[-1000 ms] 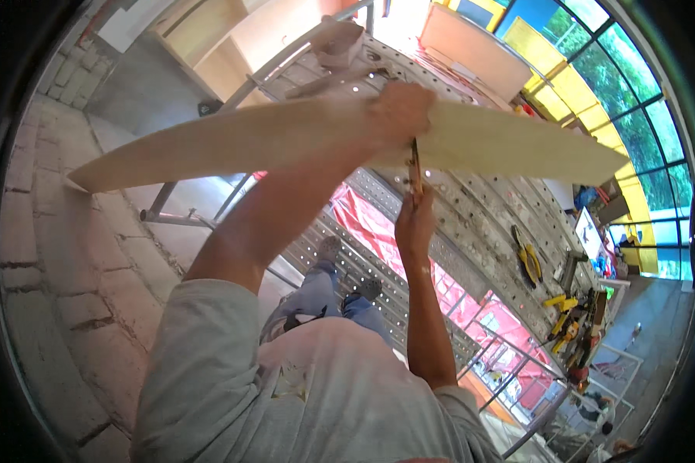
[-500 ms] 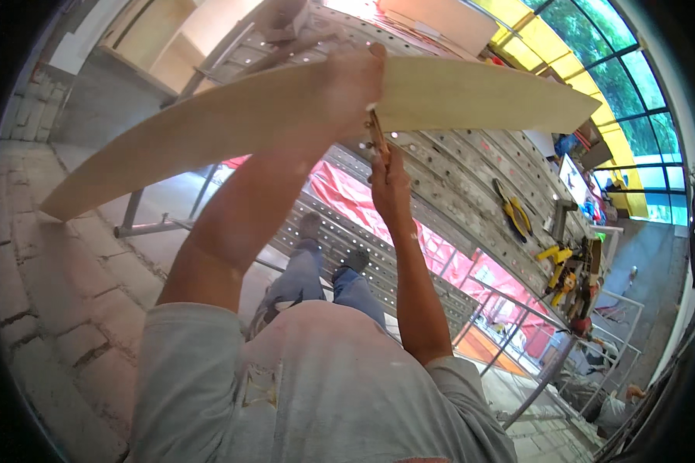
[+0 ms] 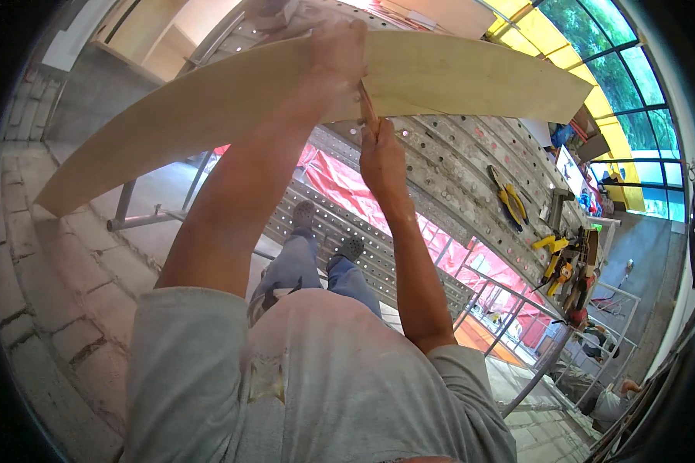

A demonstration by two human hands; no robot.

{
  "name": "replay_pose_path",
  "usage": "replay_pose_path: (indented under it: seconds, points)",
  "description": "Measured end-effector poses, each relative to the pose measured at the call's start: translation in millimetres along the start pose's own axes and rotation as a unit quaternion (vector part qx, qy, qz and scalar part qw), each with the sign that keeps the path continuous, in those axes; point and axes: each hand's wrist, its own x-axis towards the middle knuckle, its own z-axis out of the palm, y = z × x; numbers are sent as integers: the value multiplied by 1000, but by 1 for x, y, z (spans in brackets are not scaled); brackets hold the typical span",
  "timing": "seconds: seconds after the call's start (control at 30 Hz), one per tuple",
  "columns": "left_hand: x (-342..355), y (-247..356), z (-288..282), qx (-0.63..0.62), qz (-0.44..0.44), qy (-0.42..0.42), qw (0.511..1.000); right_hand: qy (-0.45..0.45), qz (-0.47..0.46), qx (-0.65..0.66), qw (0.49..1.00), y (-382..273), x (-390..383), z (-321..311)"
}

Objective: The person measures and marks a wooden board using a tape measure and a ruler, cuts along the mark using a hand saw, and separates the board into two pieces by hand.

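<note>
A long pale wooden board [image 3: 455, 77] spans the upper view, looking bowed through the lens. My left hand [image 3: 340, 52] lies across its middle, fingers closed over the far edge; haze blurs their outline. Just below, my right hand [image 3: 382, 158] is closed around a slim brownish tool [image 3: 368, 104]. The tool's upper end meets the board's near edge beside my left hand; its kind is not clear. Under the board's right half runs a perforated metal plank platform [image 3: 448, 177], where yellow-and-black-handled pliers [image 3: 508, 199] lie.
Yellow-handled tools [image 3: 560, 266] crowd the platform's right end. A lower perforated walkway [image 3: 328, 231] holds my feet. Pink-red sheeting [image 3: 340, 185] shows between the levels. Metal railings [image 3: 510, 309] stand at the right, a brick surface [image 3: 77, 285] at the left, and a wooden cabinet [image 3: 158, 38] at upper left.
The whole view has shifted slightly. Both hands and the middle of the board appear higher and a little further left. My grips look the same.
</note>
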Motion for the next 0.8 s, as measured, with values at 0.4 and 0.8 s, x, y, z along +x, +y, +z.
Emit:
replay_pose_path:
  seconds: [0.4,0.8]
  points:
    - [-2,-5,-1,-71,30,45,996,26,-24,10,999,3,-1,3]
    - [26,-21,37,-66,19,5,998,-2,5,-20,1000,-18,8,-22]
